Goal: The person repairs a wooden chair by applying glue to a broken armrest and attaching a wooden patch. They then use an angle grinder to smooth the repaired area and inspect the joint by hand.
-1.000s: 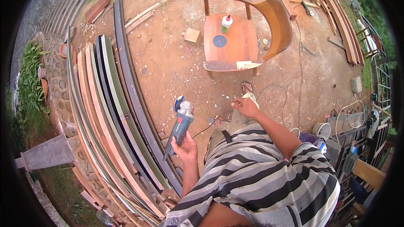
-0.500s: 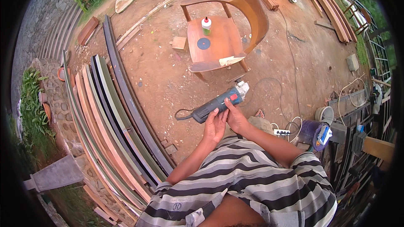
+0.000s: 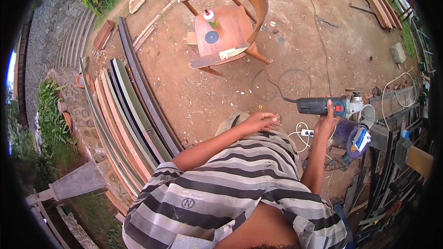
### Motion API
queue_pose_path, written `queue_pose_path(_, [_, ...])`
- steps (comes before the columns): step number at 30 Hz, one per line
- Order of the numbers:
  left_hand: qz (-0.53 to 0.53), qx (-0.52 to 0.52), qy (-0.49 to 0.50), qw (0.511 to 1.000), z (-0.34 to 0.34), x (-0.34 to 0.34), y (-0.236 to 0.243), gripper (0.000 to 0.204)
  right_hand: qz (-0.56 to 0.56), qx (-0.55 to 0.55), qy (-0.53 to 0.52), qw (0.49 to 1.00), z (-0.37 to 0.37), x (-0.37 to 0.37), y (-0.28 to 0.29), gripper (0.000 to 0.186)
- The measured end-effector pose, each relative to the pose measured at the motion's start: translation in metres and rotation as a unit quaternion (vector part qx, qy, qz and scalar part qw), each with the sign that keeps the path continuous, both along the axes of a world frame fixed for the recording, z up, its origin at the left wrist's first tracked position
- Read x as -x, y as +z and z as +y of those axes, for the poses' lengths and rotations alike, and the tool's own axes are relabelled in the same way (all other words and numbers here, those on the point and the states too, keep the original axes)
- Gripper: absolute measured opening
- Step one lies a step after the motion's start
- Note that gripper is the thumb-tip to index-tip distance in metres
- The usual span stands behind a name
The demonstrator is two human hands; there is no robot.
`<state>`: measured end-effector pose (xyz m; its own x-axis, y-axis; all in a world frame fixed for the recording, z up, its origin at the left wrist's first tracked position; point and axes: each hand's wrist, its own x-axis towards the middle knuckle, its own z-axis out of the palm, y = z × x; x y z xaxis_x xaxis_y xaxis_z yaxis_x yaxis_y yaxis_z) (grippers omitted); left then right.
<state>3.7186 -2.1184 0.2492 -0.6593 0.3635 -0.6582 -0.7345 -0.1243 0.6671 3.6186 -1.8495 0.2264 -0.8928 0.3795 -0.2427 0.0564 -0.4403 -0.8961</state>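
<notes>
My right hand [image 3: 326,123] grips a blue-black angle grinder [image 3: 318,106] from below, with the fingers wrapped around its body near a red switch. The grinder lies level at the right, its metal head and disc [image 3: 355,91] turned away from me. In front of my waist, my left hand [image 3: 262,123] hangs loosely with slightly bent fingers and nothing visible in it. Beyond the hands stands a wooden armchair [image 3: 226,32], a pale patch on its near armrest. On its seat are a white bottle with a red cap [image 3: 210,17] and a dark round disc [image 3: 211,37].
Long metal and wooden bars [image 3: 134,110] lie at the left. The grinder's cable [image 3: 280,93] loops over the dirt ground. Near my right arm are a white power strip [image 3: 307,133], a purple bucket [image 3: 346,138] and a workbench with tools [image 3: 392,157]. Planks [image 3: 369,0] are stacked far right.
The grinder has swung from in front of me to the right in my right hand. My left hand has let go of it and now sits apart. The view has shifted a little.
</notes>
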Motion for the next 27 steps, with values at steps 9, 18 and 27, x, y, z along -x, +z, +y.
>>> queue_pose_path(9, [0.063, 0.091, 0.018, 0.994, 0.019, 0.034, -0.019, 0.04, -0.07, -0.637, 0.024, 0.767, 0.212, -0.02, 0.144, 0.046])
queue_pose_path(18, [0.315, 0.033, -0.147, 0.937, 0.096, 0.099, 0.006, 0.065, -0.055, -0.317, -0.024, 0.946, 0.08, -0.007, 0.076, 0.027])
queue_pose_path(27, [0.235, 0.061, -0.032, 0.969, 0.076, 0.094, 0.002, 0.093, -0.028, -0.017, 0.131, 0.991, -0.052, 0.027, 0.043, 0.036])
